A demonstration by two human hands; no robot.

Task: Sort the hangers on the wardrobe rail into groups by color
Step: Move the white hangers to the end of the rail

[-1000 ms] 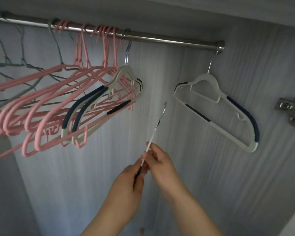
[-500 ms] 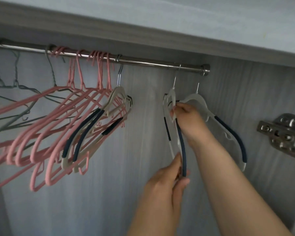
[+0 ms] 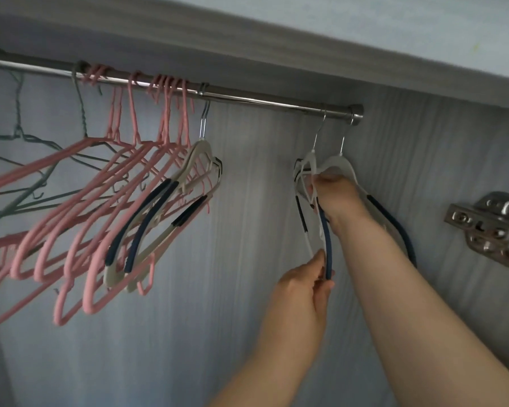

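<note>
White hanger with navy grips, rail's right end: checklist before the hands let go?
1. Hook of white plastic hanger with navy grips seated on steel rail: cannot tell.
2. Hangs beside second white hanger: ok.
3. Left hand pinches its bottom, right hand grips its top, control: ok.
4. Whites clear of pink plastic hangers: not ok, two white hangers hang among them.
</note>
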